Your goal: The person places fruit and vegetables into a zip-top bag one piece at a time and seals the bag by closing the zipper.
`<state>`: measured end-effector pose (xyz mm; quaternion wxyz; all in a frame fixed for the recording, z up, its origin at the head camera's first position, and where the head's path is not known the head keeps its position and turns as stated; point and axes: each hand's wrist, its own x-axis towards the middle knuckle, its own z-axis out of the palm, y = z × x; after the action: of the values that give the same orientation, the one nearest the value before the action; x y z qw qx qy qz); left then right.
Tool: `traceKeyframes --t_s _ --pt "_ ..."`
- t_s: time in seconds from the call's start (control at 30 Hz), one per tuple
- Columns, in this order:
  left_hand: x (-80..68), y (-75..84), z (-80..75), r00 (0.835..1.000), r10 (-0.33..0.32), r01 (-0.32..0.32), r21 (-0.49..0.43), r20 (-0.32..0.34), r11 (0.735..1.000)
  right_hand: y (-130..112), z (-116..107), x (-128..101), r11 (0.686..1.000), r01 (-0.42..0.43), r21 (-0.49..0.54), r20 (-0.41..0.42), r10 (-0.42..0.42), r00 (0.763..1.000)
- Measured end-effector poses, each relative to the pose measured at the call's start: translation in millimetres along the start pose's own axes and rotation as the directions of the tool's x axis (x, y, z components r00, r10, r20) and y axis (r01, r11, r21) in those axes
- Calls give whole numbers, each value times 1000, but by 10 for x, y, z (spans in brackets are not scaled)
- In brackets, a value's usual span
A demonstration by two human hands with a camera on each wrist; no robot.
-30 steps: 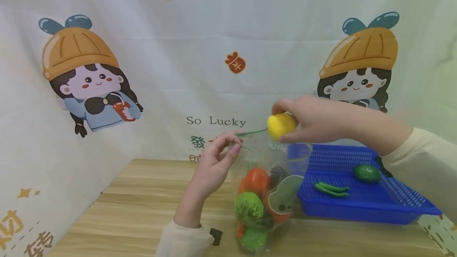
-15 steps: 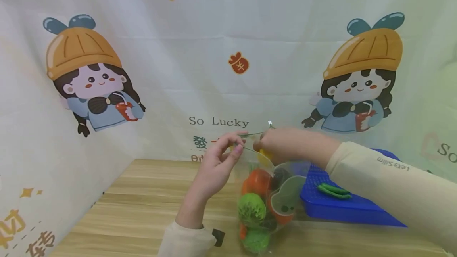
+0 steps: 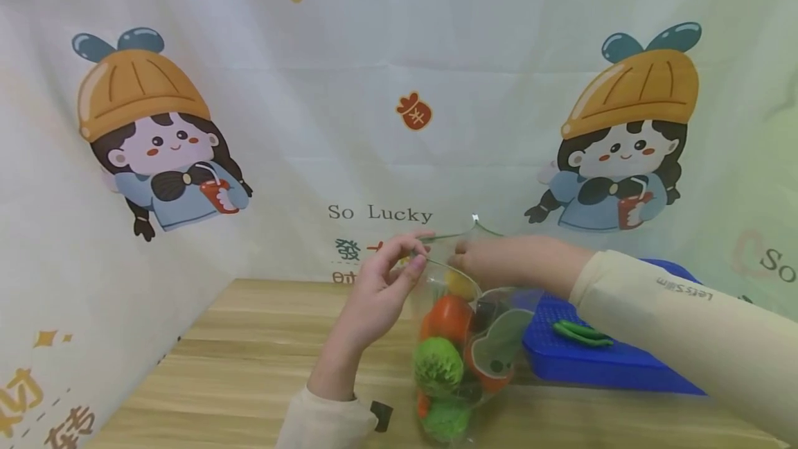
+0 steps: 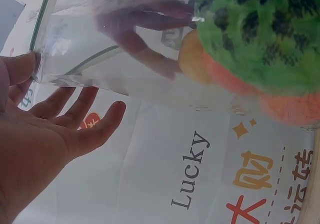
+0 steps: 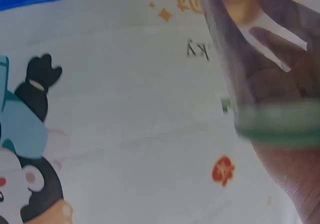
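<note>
A clear plastic bag (image 3: 499,335) with a green-edged mouth stands upright on the table. Thumb and finger of my left hand (image 3: 380,289) pinch its rim at the left, the other fingers spread below in the left wrist view. Through the opening reaches my right hand (image 3: 511,262), its fingers apart inside the bag (image 5: 285,68). Just below those fingers lies a yellow lemon (image 3: 460,285), on top of a red-orange tomato-like vegetable (image 3: 450,317). Lower in the bag are a green vegetable with dark markings (image 3: 438,364) and a leafy-looking green one (image 3: 446,418).
To the right, a blue plastic basket (image 3: 561,366) holds green chili peppers (image 3: 582,333); my right sleeve (image 3: 673,303) covers much of it. The wooden table (image 3: 249,352) meets a printed cloth backdrop (image 3: 312,123) behind.
My right hand has carried the lemon from above the bag down through its mouth, and its fingers have come off it. The left hand has kept its hold on the rim.
</note>
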<state>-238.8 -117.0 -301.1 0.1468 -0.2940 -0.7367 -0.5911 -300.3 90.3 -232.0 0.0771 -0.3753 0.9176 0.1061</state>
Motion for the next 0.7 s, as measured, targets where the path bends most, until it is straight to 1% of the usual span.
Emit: traceKeyframes --t_s 0.07,0.13,0.17,0.23,0.3,0.37,0.47,0.53,0.6,0.67,0.7 --pt "2 4 -9 1000 17 -17 8 -8 1000 6 -134 -94 1000 28 -2 -17 -28 999" --pt "9 5 -21 999 33 -33 19 -15 999 42 -298 -198 998 58 10 -64 -57 996" --pt "14 3 -28 999 39 -39 22 -17 999 71 -382 -248 997 73 13 -104 -71 992" --pt "20 5 -38 999 42 -41 28 -19 999 145 -523 -335 996 92 -2 -200 -91 976" --pt "26 4 -44 999 38 -38 28 -15 999 237 -612 -405 997 70 -21 -288 -73 955" --pt "25 4 -47 999 31 -31 24 -12 999 347 -644 -448 999 27 -37 -338 -38 941" --pt "20 2 -52 1000 25 -25 28 -12 999 543 -596 -465 999 -45 -31 -351 31 936" --pt "15 6 -56 1000 26 -25 30 -14 999 699 -510 -454 996 -84 -24 -334 71 940" --pt "14 6 -61 999 30 -29 36 -15 999 870 -383 -436 994 -107 -5 -298 100 949" --pt "16 8 -65 999 32 -32 37 -15 999 1033 -221 -417 993 -119 12 -234 119 965" --pt "17 12 -65 999 34 -33 37 -15 999 1118 -112 -406 994 -111 19 -206 113 972"
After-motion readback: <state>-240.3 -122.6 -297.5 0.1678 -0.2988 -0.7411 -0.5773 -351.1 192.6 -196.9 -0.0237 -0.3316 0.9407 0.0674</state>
